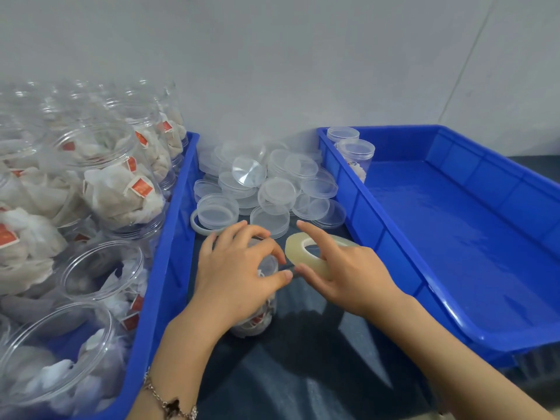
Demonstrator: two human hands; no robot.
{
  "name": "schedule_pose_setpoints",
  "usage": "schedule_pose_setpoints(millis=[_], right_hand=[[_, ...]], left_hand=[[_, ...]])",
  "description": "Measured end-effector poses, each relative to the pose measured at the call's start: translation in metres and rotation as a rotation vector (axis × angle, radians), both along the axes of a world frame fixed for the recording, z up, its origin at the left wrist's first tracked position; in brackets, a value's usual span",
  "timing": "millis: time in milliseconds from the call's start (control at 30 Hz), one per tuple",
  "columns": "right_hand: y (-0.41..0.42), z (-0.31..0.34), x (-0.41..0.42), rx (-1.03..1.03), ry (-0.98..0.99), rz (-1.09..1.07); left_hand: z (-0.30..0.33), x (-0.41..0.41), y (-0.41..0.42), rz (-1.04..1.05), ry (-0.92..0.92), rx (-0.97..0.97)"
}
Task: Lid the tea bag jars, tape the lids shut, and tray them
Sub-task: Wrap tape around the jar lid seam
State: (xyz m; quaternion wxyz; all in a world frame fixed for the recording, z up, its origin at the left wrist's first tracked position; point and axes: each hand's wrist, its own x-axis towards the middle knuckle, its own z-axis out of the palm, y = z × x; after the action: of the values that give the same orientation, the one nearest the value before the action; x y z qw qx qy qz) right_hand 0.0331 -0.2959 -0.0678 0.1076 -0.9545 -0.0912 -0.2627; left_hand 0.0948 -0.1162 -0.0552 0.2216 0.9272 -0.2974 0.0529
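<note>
Tea bag jar (259, 316) sits upright at centre frame on the dark tabletop (303, 374), between the two blue bins. Left hand (239, 274) is cupped over its top, fingers curled round the lid (268, 265) w/ thumb and forefinger pinching at the rim, prob to pin the tape end and keep the jar from turning. Right hand (342, 274) grips the clear tape roll (315, 253) just right of the lid, forefinger stretched across the roll's hole, thumb under; roll held close so only a short strip (289, 270) runs to the rim. So step in hand looks like taping, lid already on.

Just above the hands, mid frame: heap of loose clear lids (266, 183) kept w/in reach. Left third of frame: blue bin (169, 247) packed w/ open jars of tea bags (118, 183), not yet lidded. Right side: blue tray (454, 237), mostly bare, w/ two finished lidded jars (351, 150) in its far-left corner, near frame centre top. Bracelet (169, 401) on the left wrist, bottom of frame. Most of the batch seems still to do
</note>
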Motion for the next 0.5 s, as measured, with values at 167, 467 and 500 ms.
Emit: schedule_pose_setpoints(millis=[167,467,500], right_hand=[[0.008,-0.008,0.012,-0.038,0.002,-0.049],[0.032,-0.015,0.045,-0.12,-0.088,-0.149],[0.033,-0.015,0.05,-0.1,0.013,-0.162]], left_hand=[[-0.003,-0.002,-0.003,0.088,-0.012,0.04],[-0.009,-0.003,-0.016,0.361,-0.141,-0.067],[-0.008,-0.003,-0.017,0.392,-0.145,-0.081]])
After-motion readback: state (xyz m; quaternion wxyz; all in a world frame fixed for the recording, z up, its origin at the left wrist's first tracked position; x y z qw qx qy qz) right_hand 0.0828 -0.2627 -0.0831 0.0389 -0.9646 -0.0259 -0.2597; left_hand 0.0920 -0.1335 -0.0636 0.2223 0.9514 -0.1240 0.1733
